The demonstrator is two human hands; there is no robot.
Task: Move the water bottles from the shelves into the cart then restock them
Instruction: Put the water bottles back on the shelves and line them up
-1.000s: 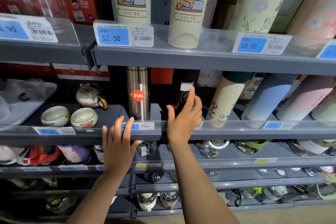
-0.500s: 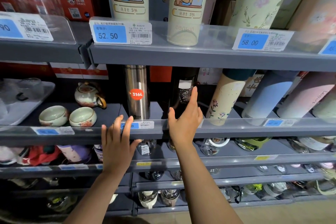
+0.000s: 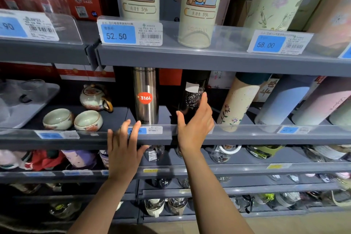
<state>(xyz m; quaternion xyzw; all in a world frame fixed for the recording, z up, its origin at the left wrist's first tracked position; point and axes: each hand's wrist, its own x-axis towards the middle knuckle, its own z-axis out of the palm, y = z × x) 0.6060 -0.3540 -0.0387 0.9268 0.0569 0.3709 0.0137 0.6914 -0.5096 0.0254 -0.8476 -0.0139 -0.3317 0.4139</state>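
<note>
1. Grey store shelves (image 3: 218,59) fill the view, each fronted by a clear lip with blue price tags; no cart is in sight.
2. On the middle shelf stands a dark bottle (image 3: 191,99) with a white label, upright, just right of a steel flask (image 3: 145,97) marked 316L.
3. At the dark bottle, the right hand (image 3: 195,121) reaches over the shelf lip, fingers straight and thumb spread, fingertips against the bottle's side; no grip is closed round it yet.
4. Left of the dark bottle and below the steel flask, the left hand (image 3: 123,150) has its fingers spread flat at the lip, holding nothing.
5. Further right of the dark bottle lean a floral bottle (image 3: 237,104) and pastel ones; above it stand capybara tumblers (image 3: 199,5); far left sit a teapot (image 3: 95,97) and two cups (image 3: 72,119).
6. Judging by the full shelves, the task looks barely begun: nearly every bottle remains to be taken, carted and restocked.
</note>
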